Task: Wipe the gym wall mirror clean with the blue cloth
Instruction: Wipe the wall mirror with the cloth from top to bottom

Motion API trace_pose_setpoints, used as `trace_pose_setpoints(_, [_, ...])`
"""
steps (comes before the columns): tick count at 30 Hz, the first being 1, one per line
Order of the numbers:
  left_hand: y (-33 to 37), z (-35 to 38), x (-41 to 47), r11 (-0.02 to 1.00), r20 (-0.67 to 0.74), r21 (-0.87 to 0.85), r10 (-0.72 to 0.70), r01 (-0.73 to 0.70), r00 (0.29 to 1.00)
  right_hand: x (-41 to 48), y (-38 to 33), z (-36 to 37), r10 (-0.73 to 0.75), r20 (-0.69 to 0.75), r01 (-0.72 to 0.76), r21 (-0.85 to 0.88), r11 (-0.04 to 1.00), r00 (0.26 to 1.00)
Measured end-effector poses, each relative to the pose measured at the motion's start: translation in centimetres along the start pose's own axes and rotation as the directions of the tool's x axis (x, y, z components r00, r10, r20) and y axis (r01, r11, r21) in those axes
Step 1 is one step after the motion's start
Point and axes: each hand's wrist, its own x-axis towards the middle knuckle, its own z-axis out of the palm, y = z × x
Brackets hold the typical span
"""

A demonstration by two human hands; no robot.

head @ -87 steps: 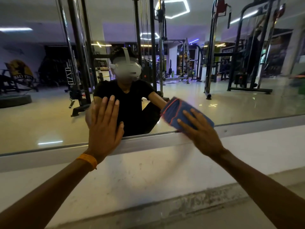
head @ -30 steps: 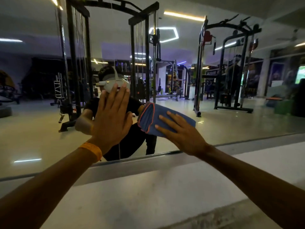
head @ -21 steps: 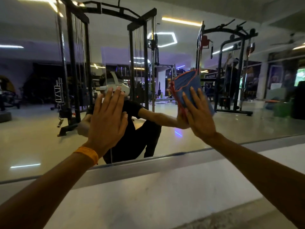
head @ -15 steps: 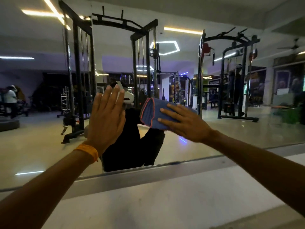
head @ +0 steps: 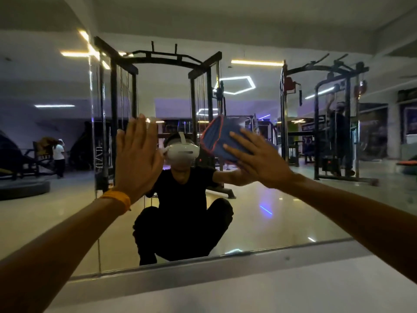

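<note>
The wall mirror fills most of the head view and reflects the gym and a crouching person. A folded blue cloth with an orange-red edge lies flat against the glass right of centre. My right hand presses it to the mirror with straight, spread fingers. Left of centre, my left hand lies flat on the glass, fingers straight and pointing up, an orange band on its wrist.
The mirror's grey lower frame runs across the bottom, above a pale wall ledge. A vertical seam between mirror panels stands left of my left hand. Cable machines and another person appear only as reflections.
My right hand has slid the cloth up and to the right across the glass. The view has tilted up and back, showing more mirror. My left hand stays flat on the glass.
</note>
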Motion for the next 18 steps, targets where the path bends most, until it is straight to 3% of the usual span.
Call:
trace_pose_setpoints(2, [0.1,0.0,-0.2,1.000,-0.013,0.012,0.001,-0.001,1.000,0.5,3.1,-0.8,0.236,-0.160,-0.236,0.018,0.972,0.959])
trace_pose_setpoints(4, [0.5,0.2,-0.2,1.000,-0.025,0.017,0.005,-0.004,1.000,1.3,4.8,-0.9,0.505,-0.240,-0.485,0.140,0.863,0.829])
trace_pose_setpoints(5, [0.7,0.3,-0.3,1.000,-0.026,0.022,0.002,-0.002,1.000,1.5,4.4,-0.5,0.552,-0.252,-0.527,0.165,0.834,0.795])
trace_pose_setpoints(7, [1.3,0.8,-0.5,0.999,-0.019,0.041,0.015,-0.014,1.000,1.0,2.0,1.0,0.470,-0.240,-0.450,0.136,0.883,0.849])
trace_pose_setpoints(9, [2.0,1.3,-1.1,0.997,-0.008,0.063,0.048,-0.047,0.999,-1.0,-0.9,2.3,0.182,-0.137,-0.172,0.083,0.982,0.974])
trace_pose_setpoints(11, [2.3,1.7,-2.0,0.994,0.021,0.072,0.084,-0.085,0.996,-2.9,-2.7,2.7,-0.088,-0.020,0.089,0.047,0.995,0.996])
trace_pose_setpoints(13, [2.1,1.8,-3.1,0.989,0.054,0.064,0.129,-0.132,0.990,-3.2,-2.0,2.2,-0.145,-0.001,0.145,0.018,0.989,0.989])
trace_pose_setpoints(14, [1.9,1.7,-3.8,0.988,0.063,0.056,0.143,-0.146,0.988,-2.8,-1.0,2.0,-0.089,-0.035,0.090,0.020,0.996,0.995])
trace_pose_setpoints(16, [1.3,1.4,-4.9,0.987,0.085,0.033,0.155,-0.158,0.984,-1.9,1.1,1.3,0.185,-0.149,-0.181,0.038,0.983,0.971])
trace_pose_setpoints(18, [1.0,1.4,-6.0,0.990,0.092,0.018,0.138,-0.140,0.986,-1.2,1.1,1.0,0.484,-0.249,-0.470,0.116,0.875,0.839])
